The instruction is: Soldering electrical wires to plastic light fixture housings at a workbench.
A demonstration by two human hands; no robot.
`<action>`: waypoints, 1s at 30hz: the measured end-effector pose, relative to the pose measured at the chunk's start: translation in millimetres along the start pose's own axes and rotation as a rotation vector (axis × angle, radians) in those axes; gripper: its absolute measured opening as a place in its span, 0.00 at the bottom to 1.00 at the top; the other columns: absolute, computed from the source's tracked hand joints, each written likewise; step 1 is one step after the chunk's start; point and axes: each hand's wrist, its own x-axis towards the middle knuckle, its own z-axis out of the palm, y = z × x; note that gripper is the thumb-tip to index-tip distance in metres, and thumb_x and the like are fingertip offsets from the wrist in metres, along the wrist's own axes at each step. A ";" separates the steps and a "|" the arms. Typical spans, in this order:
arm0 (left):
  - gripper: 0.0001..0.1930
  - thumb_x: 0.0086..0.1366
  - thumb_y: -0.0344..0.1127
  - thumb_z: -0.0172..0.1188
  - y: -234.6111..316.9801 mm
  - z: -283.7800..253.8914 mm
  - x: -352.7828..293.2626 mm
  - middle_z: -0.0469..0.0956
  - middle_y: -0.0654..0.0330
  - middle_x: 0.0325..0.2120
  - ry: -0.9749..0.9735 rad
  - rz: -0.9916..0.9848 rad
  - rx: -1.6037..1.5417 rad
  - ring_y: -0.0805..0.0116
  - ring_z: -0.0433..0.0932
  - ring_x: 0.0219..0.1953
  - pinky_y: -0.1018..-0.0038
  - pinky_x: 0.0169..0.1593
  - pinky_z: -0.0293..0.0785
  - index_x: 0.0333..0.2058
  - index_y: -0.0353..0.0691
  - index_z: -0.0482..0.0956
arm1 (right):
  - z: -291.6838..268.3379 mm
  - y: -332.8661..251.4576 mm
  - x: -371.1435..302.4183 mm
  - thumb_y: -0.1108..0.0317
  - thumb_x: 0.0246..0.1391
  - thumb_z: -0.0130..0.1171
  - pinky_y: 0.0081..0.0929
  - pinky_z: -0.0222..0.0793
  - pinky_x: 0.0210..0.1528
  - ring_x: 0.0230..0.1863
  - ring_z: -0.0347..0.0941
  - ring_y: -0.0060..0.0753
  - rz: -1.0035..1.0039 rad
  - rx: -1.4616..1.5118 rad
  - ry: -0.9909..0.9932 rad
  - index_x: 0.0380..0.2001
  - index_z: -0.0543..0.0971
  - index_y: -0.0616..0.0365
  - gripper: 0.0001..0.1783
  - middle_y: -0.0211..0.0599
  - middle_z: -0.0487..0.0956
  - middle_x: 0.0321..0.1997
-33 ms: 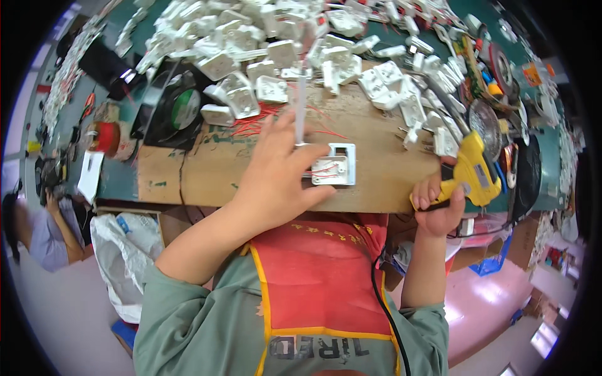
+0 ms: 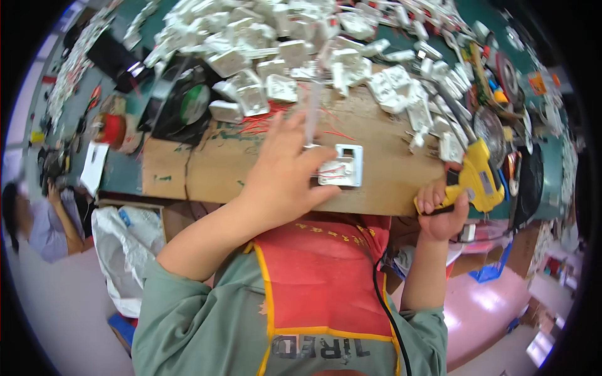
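So, brown board point(image 2: 395, 164), pink floor point(image 2: 483, 307): left fingers point(image 2: 316, 158) hold white casing point(image 2: 338, 170), right fingers point(image 2: 430, 197) glue gun point(image 2: 483, 174).

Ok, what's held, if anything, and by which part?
The right hand grips the yellow tool by its handle. The left hand is at the white case; whether it grips that or the stick can't be told.

"The wired casing point(image 2: 338, 170)?"
"On the board point(image 2: 398, 172), by its near edge — right of the left hand point(image 2: 276, 163)."
"The loose casings point(image 2: 254, 53)?"
"Heaped on the table point(image 2: 120, 170), over the board's far edge."
"The fan point(image 2: 193, 105)?"
"At the board's far left corner, spool point(image 2: 113, 130) further left. Glue gun point(image 2: 483, 178) at the right end — in the right hand point(image 2: 443, 213)."
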 end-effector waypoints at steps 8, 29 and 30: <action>0.20 0.46 0.40 0.71 -1.5 18.3 -23.2 0.71 0.51 0.46 0.308 0.185 0.026 0.48 0.67 0.58 0.46 0.68 0.54 0.38 0.40 0.77 | -18.1 -8.6 -0.9 0.44 0.65 0.47 0.21 0.59 0.26 0.21 0.60 0.22 0.098 0.147 -0.242 0.42 0.69 0.60 0.26 0.28 0.65 0.24; 0.26 0.45 0.47 0.74 -68.7 -248.5 -339.5 0.81 0.44 0.33 -0.012 -1.831 0.671 0.50 0.81 0.38 0.61 0.43 0.76 0.39 0.34 0.81 | -7.3 3.5 -0.5 0.45 0.62 0.51 0.22 0.61 0.21 0.19 0.61 0.21 -0.010 0.171 -0.106 0.55 0.64 0.63 0.32 0.28 0.66 0.23; 0.25 0.47 0.45 0.73 -58.6 -240.7 -321.6 0.81 0.46 0.35 0.002 -1.624 0.776 0.53 0.81 0.40 0.63 0.44 0.75 0.40 0.34 0.81 | -11.1 5.1 -2.3 0.48 0.63 0.50 0.22 0.62 0.21 0.19 0.61 0.21 0.014 0.193 -0.121 0.65 0.55 0.60 0.37 0.28 0.66 0.24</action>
